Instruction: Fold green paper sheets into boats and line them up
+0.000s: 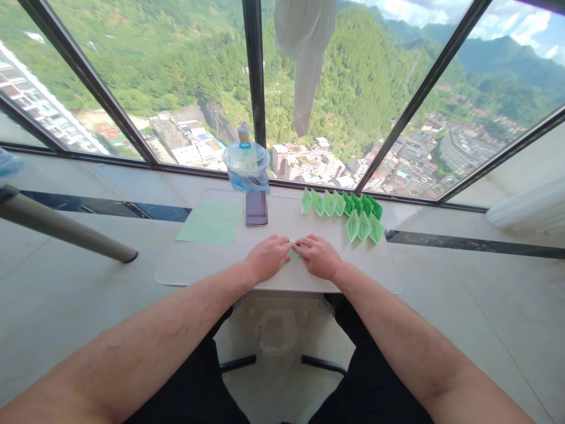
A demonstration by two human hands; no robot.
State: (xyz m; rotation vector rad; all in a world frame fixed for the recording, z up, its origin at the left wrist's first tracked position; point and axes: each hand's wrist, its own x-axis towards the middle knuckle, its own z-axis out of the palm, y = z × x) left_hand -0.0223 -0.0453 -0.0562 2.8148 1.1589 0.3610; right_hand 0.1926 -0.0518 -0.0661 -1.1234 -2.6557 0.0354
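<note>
At the near middle of the small white table, my left hand and my right hand meet fingertip to fingertip over a light green folded paper. Fingers of both hands are closed on this paper, and they hide most of it, so its shape is unclear. Beyond them to the right stand several folded green paper boats in a row, some lighter and some darker. A shorter row of light green paper boats sits just in front.
A flat light green paper sheet lies on the table's left. A phone lies beyond my left hand. Behind it, a large clear plastic water bottle stands by the window. A grey pole juts in from the left.
</note>
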